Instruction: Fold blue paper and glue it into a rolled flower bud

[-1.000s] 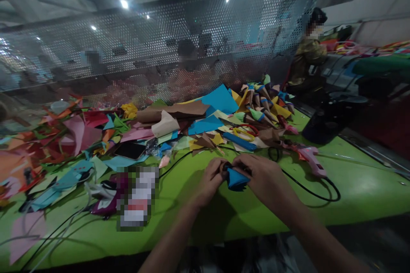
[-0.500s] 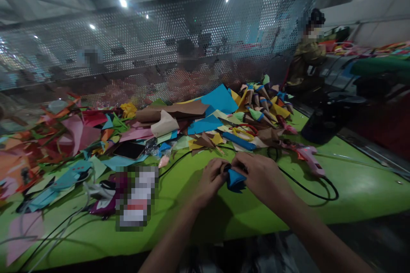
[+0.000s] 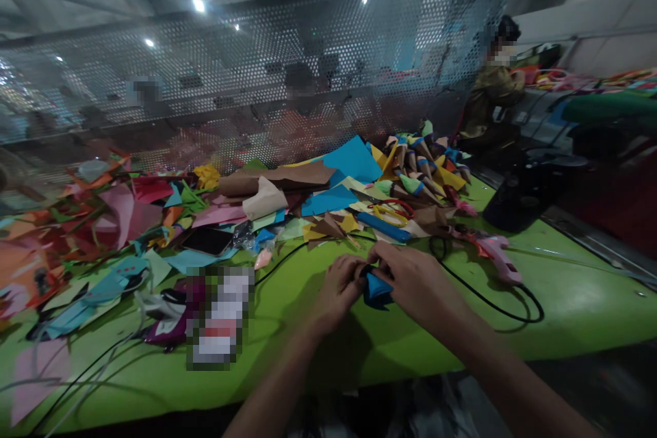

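Between my two hands, just above the green table (image 3: 410, 342), is a small blue folded piece (image 3: 377, 289) with a dark part at its upper end. It looks like felt or stiff paper; I cannot tell which. My left hand (image 3: 339, 291) pinches its dark end from the left. The fingers of my right hand (image 3: 410, 277) close on its top and right side, hiding part of it. To the right of my hands lies a pink glue gun (image 3: 499, 259) with a black cord.
Scissors with yellow handles (image 3: 390, 213) and a blue stick-like tool (image 3: 384, 226) lie beyond my hands. Small cones (image 3: 418, 150) are heaped behind them. Coloured scraps (image 3: 123, 212), a phone (image 3: 207, 241) and cables fill the left. A person (image 3: 495, 92) sits at the back right.
My right fingers have shifted slightly over the top of the blue piece, which has turned a little and shows less of its face. Both hands keep their hold.
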`<state>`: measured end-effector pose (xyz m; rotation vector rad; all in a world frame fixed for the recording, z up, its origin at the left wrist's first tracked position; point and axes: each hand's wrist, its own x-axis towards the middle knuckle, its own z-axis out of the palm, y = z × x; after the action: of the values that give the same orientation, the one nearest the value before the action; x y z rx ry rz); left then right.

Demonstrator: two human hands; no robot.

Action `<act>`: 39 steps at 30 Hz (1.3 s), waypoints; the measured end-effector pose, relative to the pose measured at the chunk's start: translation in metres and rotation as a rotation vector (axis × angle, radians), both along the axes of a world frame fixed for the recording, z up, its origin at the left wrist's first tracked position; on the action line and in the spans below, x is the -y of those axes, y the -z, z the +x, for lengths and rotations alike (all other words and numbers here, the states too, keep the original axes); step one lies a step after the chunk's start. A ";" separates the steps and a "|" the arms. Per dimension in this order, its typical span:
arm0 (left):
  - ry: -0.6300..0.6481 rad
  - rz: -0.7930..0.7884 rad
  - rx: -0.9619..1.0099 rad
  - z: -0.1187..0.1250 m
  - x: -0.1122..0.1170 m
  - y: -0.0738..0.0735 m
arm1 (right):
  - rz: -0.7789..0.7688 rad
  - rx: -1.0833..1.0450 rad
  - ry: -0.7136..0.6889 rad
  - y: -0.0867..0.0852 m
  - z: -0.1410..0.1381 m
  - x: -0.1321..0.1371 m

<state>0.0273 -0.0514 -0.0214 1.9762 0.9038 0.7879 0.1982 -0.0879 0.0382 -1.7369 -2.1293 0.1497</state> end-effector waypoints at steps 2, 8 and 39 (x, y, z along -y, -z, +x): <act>0.008 0.004 -0.025 0.000 0.000 0.001 | -0.021 0.002 -0.007 -0.002 0.000 0.000; 0.004 0.019 -0.059 0.001 0.000 0.000 | -0.087 -0.022 -0.022 -0.008 -0.001 -0.001; 0.009 -0.142 0.051 0.002 0.002 -0.001 | 0.034 0.073 -0.181 -0.009 0.001 -0.006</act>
<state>0.0296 -0.0532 -0.0203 1.8272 0.8960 0.7447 0.1990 -0.0815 0.0467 -1.5515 -2.3271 0.1001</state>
